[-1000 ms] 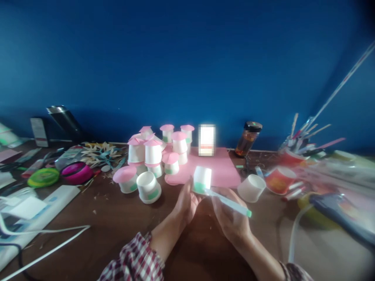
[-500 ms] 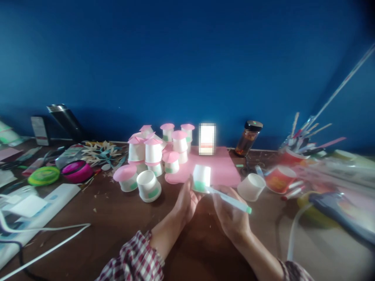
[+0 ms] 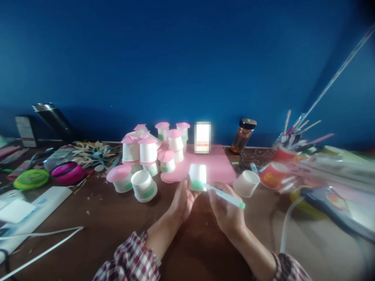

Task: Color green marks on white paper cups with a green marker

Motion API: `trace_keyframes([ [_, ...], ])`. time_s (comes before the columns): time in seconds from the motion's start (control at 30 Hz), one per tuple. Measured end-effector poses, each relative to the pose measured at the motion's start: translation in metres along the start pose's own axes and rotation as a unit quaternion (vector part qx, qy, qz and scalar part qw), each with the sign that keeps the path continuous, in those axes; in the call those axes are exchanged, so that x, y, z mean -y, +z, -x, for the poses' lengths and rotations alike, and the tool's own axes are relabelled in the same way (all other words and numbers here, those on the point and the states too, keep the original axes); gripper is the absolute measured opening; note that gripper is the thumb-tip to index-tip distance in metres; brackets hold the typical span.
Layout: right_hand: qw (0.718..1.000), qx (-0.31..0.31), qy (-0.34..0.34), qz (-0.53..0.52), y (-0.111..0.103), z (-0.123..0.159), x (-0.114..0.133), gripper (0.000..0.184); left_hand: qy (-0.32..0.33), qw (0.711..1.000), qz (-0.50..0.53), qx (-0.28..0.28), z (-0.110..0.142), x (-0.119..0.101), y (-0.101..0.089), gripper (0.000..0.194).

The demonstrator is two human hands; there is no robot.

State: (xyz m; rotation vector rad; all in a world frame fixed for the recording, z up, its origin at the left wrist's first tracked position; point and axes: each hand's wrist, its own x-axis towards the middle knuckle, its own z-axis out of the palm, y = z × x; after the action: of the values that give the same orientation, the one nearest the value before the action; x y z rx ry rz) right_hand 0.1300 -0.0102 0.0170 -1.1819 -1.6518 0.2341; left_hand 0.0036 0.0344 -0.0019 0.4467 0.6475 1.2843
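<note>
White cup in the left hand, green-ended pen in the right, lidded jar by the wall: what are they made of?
The white cup looks like matt paper: its side shows no glints, though blur leaves that open. The green-ended pen seems smooth plastic, its pale barrel looking translucent. The jar looks like glossy glass or clear plastic, since its brownish contents show through.

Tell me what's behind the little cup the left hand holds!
A pink sheet shows above and beside the white cup in the left hand. Whatever the cup covers can't be seen.
</note>
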Motion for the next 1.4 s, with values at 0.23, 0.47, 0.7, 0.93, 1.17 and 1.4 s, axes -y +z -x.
trace_keyframes([
  [0.23, 1.0, 0.0, 0.002, 0.002, 0.0, -0.0003, 0.0005, 0.011, 0.015, 1.0, 0.007, 0.025, 0.0001, 0.0032, -0.0027, 0.036],
  [0.47, 1.0, -0.003, 0.006, 0.01, 0.0, -0.0004, 0.0005, 0.012, 0.031, 0.999, 0.013, 0.036, 0.0024, 0.0023, -0.0008, 0.036],
  [0.7, 0.999, 0.005, 0.037, 0.006, 0.0, -0.0004, -0.0012, 0.013, 0.03, 0.999, 0.022, 0.005, 0.0033, 0.0002, 0.0015, 0.032],
  [0.93, 0.998, 0.001, 0.056, -0.005, 0.0012, 0.0015, -0.004, 0.012, 0.03, 0.999, 0.026, 0.004, 0.0037, 0.0016, 0.0011, 0.03],
  [1.17, 0.999, 0.011, 0.049, -0.023, 0.0013, 0.0015, -0.0019, 0.011, 0.023, 0.999, 0.027, 0.023, 0.0055, 0.0006, 0.0025, 0.033],
  [1.4, 0.993, -0.035, 0.083, -0.083, -0.0003, 0.0024, -0.0054, 0.013, -0.044, 0.999, 0.027, -0.004, 0.0043, 0.0008, 0.0015, 0.039],
])
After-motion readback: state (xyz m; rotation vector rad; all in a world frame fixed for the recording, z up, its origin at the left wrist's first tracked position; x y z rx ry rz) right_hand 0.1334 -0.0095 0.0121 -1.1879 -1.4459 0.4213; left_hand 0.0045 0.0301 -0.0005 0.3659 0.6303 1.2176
